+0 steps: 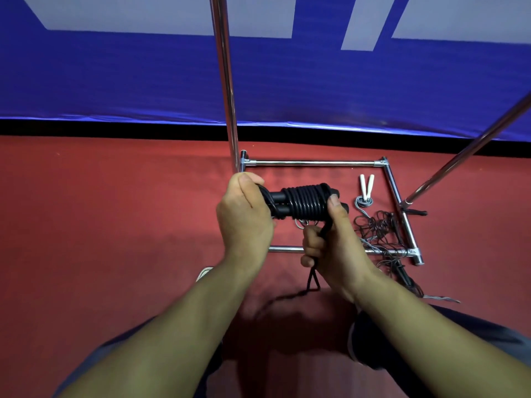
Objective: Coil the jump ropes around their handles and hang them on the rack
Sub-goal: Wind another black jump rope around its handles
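Left hand [244, 216] clamps the paired black handles [277, 203] above the rack base [313, 163], coil [307, 202] stacked tight mid-handle. Right hand [330, 242] grips the black rope tail [313, 278], thumb on the wraps. Best keep tension, lay each turn snug beside its neighbour, no overlaps.

Bare forearms — dark trousers [402, 340], pale shoe [204, 273]
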### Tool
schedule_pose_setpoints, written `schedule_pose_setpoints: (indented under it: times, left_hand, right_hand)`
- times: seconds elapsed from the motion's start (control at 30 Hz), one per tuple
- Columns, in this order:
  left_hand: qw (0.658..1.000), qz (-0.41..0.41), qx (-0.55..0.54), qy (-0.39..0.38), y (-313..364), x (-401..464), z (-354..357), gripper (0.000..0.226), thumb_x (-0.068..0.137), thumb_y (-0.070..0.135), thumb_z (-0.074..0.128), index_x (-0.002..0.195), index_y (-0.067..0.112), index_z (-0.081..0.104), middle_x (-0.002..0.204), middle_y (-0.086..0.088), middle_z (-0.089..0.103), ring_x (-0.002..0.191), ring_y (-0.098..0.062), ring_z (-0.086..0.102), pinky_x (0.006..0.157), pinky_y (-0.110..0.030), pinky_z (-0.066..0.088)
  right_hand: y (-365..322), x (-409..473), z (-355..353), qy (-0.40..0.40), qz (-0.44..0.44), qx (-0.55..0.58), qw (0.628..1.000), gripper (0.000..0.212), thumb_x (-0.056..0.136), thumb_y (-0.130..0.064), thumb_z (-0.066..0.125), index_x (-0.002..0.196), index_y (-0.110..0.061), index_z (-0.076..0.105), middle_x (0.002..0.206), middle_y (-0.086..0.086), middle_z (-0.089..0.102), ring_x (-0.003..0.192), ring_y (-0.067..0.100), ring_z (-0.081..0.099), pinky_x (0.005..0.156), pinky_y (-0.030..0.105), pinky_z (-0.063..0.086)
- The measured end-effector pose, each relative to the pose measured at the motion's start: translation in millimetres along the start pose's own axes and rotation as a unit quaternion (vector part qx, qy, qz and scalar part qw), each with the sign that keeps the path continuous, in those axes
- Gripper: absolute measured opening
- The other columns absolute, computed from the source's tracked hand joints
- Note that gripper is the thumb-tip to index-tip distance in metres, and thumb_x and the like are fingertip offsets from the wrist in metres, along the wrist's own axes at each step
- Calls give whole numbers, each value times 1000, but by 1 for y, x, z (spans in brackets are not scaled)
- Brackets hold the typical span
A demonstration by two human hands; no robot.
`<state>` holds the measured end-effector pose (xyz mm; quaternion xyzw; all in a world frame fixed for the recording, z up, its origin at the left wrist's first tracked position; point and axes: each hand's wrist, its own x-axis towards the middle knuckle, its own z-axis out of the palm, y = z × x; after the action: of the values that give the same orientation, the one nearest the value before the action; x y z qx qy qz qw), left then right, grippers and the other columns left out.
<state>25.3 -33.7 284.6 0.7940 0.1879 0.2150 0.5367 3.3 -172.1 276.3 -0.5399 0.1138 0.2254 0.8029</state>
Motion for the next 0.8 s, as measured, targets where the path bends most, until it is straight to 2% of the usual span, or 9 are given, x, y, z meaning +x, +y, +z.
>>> schedule_pose_setpoints:
  times: [0.07, 0.17, 0.27, 0.37, 0.47, 0.53, 0.6, 0.7, 0.8]
  left_hand:
    - [1000, -14, 9, -15, -6, -3, 2, 34, 89, 38, 24, 72, 35, 53, 64, 7, 58, 64, -35, 65, 63, -52, 54]
    - [996, -13, 75, -54, -7, -6, -1, 31, 97, 21, 31, 77, 28, 54, 70, 6, 58, 79, -35, 64, 74, -42, 51]
    - [996, 16, 73, -40, 0, -5, -6, 32, 97, 20, 31, 82, 25, 59, 71, 8, 57, 80, -29, 60, 72, -36, 45]
    - [999, -2, 35, 13, 2, 11, -12, 32, 98, 18, 35, 80, 24, 60, 66, 14, 55, 75, -23, 58, 71, -34, 42]
    - [999, -2, 29, 41, -2, 25, -19, 31, 99, 14, 37, 80, 24, 60, 64, 16, 53, 72, -22, 57, 71, -34, 43]
    - [999, 8, 34, 40, -6, 25, -20, 30, 100, 12, 38, 81, 23, 59, 64, 15, 53, 70, -19, 54, 70, -34, 42]
    - [998, 19, 45, 41, -8, 23, -20, 30, 100, 13, 38, 81, 23, 59, 63, 16, 52, 69, -19, 53, 69, -34, 41]
    - [996, 42, 62, 55, -10, 26, -24, 29, 100, 14, 37, 82, 25, 58, 64, 16, 52, 71, -23, 56, 71, -34, 39]
    - [994, 57, 75, 61, -13, 28, -25, 30, 101, 14, 37, 85, 18, 63, 68, 10, 55, 71, -26, 57, 70, -34, 36]
  right_hand:
    - [5, 0, 0, 5, -1, -58, 998, 66, 72, -78, 56, 94, -16, 56, 60, 2, 16, 50, 15, 19, 55, 39, 21]
    - [14, -4, -4, 0, 8, -198, 980, 89, 63, -90, 53, 72, -2, 50, 52, 7, 26, 46, 19, 28, 60, 46, 22]
    - [9, -6, -6, 11, -41, -270, 962, 67, 76, -81, 38, 55, -18, 44, 49, -1, 35, 43, 12, 32, 53, 33, 22]
    - [10, -8, -8, -67, -124, -327, 935, 43, 91, -58, 35, 81, -24, 59, 69, 9, 52, 56, 4, 46, 57, 15, 38]
    - [26, -10, -11, -124, -116, -404, 899, 26, 97, -40, 38, 112, -31, 57, 83, 3, 61, 78, 17, 57, 80, 31, 51]
    - [30, -9, -12, -122, -107, -442, 882, 26, 98, -38, 38, 116, -29, 54, 86, -2, 63, 86, 20, 61, 88, 41, 51]
    - [28, -8, -14, -118, -97, -484, 862, 23, 103, -32, 39, 117, -26, 56, 85, -6, 64, 89, 17, 61, 90, 40, 49]
    - [18, -8, -15, -125, -59, -507, 851, 23, 105, -22, 41, 120, -20, 59, 87, -9, 64, 90, 12, 61, 88, 28, 47]
    - [8, -6, -16, -120, -42, -496, 859, 20, 100, -21, 54, 112, -25, 70, 81, -10, 64, 70, 0, 55, 70, 14, 44]
